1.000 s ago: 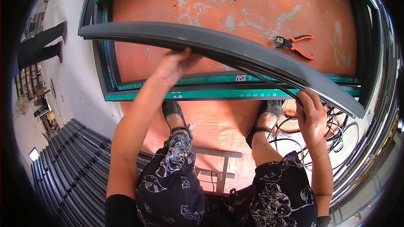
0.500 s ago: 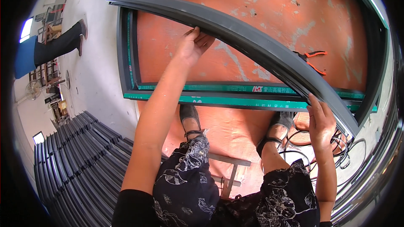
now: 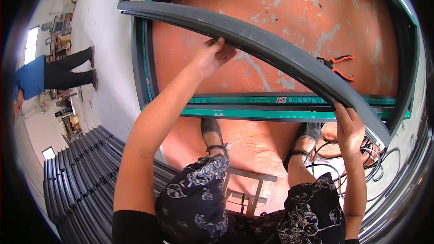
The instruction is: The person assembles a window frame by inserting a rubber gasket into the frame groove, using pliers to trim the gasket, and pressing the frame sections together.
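Observation:
A long dark grey metal profile [image 3: 262, 40] slants across the view from upper left to lower right. My left hand [image 3: 213, 58] grips its near edge left of the middle, thumb up and fingers curled beneath. Toward the profile's right end, my right hand [image 3: 349, 129] holds the same near edge, with the fingers partly hidden. Below the profile lies a large rectangular frame [image 3: 138, 58] of dark bars with green protective film [image 3: 253, 114]. Within the frame, pliers [image 3: 342, 68] with orange handles rest on the worn orange-red surface, beyond the profile and apart from both hands.
Many similar dark profiles [image 3: 90, 180] are stacked at the lower left. Black cables [image 3: 375, 167] coil on the floor by my right forearm. A small metal stand [image 3: 253, 178] is between my legs. Another person [image 3: 63, 70] is on the far left, near a fan [image 3: 43, 103].
The whole view has shifted slightly, with the profile and frame a little lower and further right. Both hands keep their hold. More of the other person on the left now shows.

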The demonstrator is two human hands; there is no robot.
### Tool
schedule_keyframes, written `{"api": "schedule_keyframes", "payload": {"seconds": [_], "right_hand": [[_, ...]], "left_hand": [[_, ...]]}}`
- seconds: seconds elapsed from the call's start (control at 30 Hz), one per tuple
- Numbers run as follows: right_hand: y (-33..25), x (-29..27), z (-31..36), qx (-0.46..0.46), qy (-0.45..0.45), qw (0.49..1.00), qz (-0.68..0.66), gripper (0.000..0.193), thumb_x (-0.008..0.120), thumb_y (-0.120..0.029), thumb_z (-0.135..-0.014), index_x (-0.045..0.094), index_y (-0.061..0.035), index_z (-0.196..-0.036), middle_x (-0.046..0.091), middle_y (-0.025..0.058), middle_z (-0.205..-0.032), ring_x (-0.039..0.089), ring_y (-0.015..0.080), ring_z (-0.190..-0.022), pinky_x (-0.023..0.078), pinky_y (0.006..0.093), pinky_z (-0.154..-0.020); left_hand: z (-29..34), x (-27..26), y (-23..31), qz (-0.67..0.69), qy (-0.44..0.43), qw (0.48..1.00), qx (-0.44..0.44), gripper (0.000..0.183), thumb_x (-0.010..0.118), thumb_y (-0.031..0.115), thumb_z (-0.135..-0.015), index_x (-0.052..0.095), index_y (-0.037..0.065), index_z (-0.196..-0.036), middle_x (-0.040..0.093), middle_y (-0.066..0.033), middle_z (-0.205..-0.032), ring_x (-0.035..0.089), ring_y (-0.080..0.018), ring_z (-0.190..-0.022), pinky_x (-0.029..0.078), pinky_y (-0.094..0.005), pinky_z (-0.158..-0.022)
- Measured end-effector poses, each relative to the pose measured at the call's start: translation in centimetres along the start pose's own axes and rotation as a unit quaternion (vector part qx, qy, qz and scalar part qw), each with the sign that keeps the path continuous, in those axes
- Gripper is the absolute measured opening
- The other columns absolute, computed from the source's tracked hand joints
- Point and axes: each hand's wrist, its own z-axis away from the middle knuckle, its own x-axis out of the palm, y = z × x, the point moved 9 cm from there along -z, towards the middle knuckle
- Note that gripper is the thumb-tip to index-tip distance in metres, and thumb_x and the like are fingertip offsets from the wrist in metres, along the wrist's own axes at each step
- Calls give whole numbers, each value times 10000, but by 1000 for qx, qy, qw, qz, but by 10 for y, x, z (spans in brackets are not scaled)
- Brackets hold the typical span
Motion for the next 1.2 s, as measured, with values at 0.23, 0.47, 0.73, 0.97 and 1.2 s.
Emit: {"api": "schedule_keyframes", "payload": {"seconds": [0.23,0.47,0.73,0.97,1.2], "right_hand": [[0,-2,2,10,32,999,-25,303,661,33,-715,670,-69,-1000,591,101,-732,597,268,-658,481,350,-597],[5,0,6,8,20,999,-26,289,687,-41,-699,647,-93,-981,594,89,-731,596,274,-658,479,358,-587],[16,11,13,18,27,999,-12,273,704,-110,-712,662,-127,-982,580,78,-695,590,269,-619,480,356,-561],[20,15,16,36,18,998,-38,257,686,-30,-735,662,-78,-986,570,108,-681,578,295,-621,462,371,-564],[20,12,13,32,30,998,-33,263,689,-29,-730,667,-82,-987,568,105,-664,575,295,-603,462,372,-558]], "left_hand": [[3,4,5,-86,23,996,-31,290,611,181,-896,505,2,-1098,638,-144,-1006,620,-277,-980,517,-391,-925],[11,26,-24,29,67,997,40,211,573,192,-926,503,33,-1045,616,-66,-943,609,-240,-926,510,-410,-895],[18,46,-60,68,72,994,38,197,597,161,-910,516,37,-1040,627,-78,-946,619,-224,-932,531,-385,-897],[33,75,-79,54,55,996,39,225,603,179,-908,512,26,-1044,629,-74,-943,627,-218,-921,535,-365,-901],[43,87,-81,45,68,996,41,225,602,209,-910,535,28,-1026,647,-94,-941,634,-242,-938,532,-382,-903]]}}
